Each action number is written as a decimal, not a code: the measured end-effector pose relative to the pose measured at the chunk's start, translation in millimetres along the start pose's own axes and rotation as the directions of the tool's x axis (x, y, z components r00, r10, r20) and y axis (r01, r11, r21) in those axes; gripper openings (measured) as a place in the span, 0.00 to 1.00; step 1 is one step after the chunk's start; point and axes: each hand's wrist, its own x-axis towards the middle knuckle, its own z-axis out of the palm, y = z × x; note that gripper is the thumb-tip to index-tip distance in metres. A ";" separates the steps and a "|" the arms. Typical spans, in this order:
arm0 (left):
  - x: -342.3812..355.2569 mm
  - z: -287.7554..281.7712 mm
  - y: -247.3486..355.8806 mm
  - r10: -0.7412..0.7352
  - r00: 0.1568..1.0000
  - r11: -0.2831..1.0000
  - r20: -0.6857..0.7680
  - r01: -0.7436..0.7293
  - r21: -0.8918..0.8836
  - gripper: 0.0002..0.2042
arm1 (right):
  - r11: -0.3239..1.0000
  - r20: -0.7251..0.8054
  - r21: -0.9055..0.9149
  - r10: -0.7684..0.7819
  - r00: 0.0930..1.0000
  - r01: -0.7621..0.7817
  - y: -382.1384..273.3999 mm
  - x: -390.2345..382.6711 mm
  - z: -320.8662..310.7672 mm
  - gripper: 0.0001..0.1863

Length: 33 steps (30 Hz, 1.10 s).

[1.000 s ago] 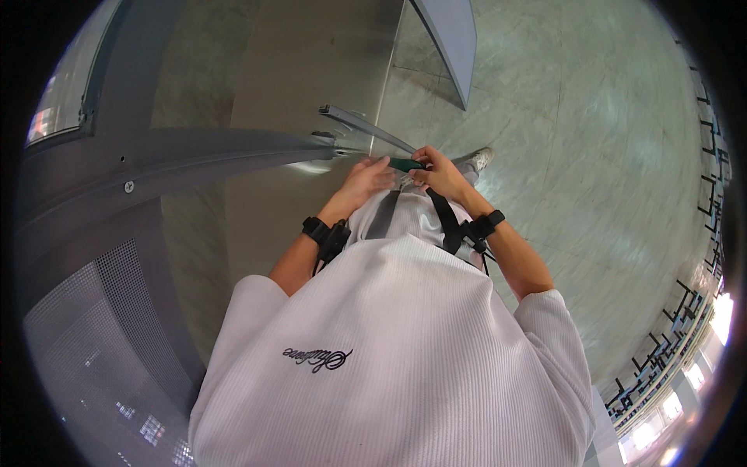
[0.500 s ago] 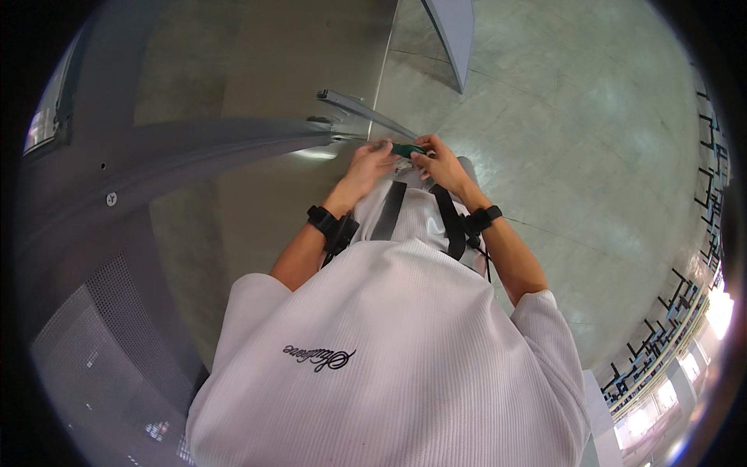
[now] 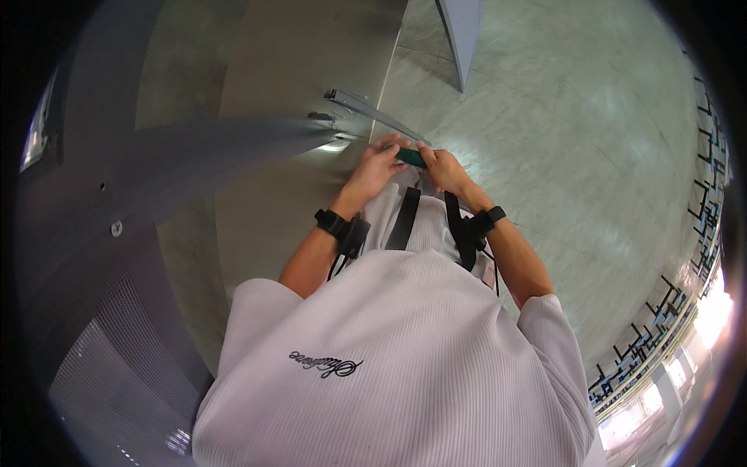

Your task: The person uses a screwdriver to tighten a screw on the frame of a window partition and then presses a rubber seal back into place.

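Both my hands are close together in front of my body, around a small dark green elongated object (image 3: 410, 157). Its exact kind cannot be made out. My right hand (image 3: 445, 170) is closed, thumb and fingers on the object's right end. At the left end are the thumb and bent fingers of my left hand (image 3: 373, 170), closed on it, with the fingertips a little blurred. Just beyond the hands, a narrow grey metal rail (image 3: 373, 114) slants from upper left down toward my fingers.
A large dark grey panel with perforated mesh (image 3: 117, 342) fills the left side, a screw (image 3: 117, 229) on its face. The pointed end of a grey panel (image 3: 461, 47) rises at the top. Black-armed racks (image 3: 704, 194) line the far right, past the grey floor (image 3: 591, 179).
The whole view has shifted slightly. My fingers have changed position on the green object, with my right hand's grip now lower around its end. It stays between both hands.
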 end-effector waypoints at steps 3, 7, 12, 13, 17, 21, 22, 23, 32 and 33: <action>-6.9 -0.8 -8.0 0.052 0.999 0.999 0.012 -0.052 0.009 0.11 | 0.993 0.024 0.113 -0.046 0.999 0.044 16.2 -1.7 7.1 0.26; -3.6 6.8 -1.8 0.069 0.991 0.997 -0.117 -0.074 -0.036 0.09 | 0.961 -0.082 0.224 -0.148 0.986 0.162 26.9 -5.7 17.6 0.18; -1.8 -6.2 -3.4 0.138 0.951 0.984 -0.276 -0.164 -0.072 0.12 | 0.971 -0.154 0.137 -0.174 0.973 0.196 22.0 -6.0 19.9 0.16; -3.3 -8.7 -5.0 0.166 0.940 0.977 -0.298 -0.198 -0.081 0.12 | 0.968 -0.179 0.067 -0.226 0.958 0.241 24.2 -7.0 20.7 0.16; -4.3 -19.0 -6.0 0.277 0.920 0.950 -0.277 -0.306 -0.065 0.11 | 0.890 -0.260 -0.130 -0.455 0.851 0.436 9.0 -12.3 13.3 0.16; -9.4 -16.5 -8.6 0.238 0.942 0.958 -0.237 -0.267 -0.100 0.08 | 0.918 -0.243 -0.159 -0.392 0.887 0.362 0.1 -13.8 15.0 0.16; -8.4 -12.7 -8.9 0.216 0.955 0.968 -0.201 -0.236 -0.081 0.09 | 0.974 -0.214 0.041 -0.211 0.954 0.225 -5.7 -11.6 13.9 0.16; -7.8 -9.2 -9.4 0.193 0.967 0.977 -0.166 -0.205 -0.061 0.10 | 0.970 -0.146 0.233 -0.032 0.989 0.066 -9.0 -10.0 13.5 0.18; -7.7 -4.3 -7.6 0.165 0.975 0.985 -0.149 -0.169 -0.019 0.10 | 0.893 -0.047 0.424 -0.145 0.988 0.151 14.0 7.6 19.8 0.18; -7.4 -5.6 -7.4 0.170 0.968 0.984 -0.183 -0.175 -0.015 0.10 | 0.907 -0.122 0.321 -0.246 0.962 0.273 15.2 5.7 21.6 0.17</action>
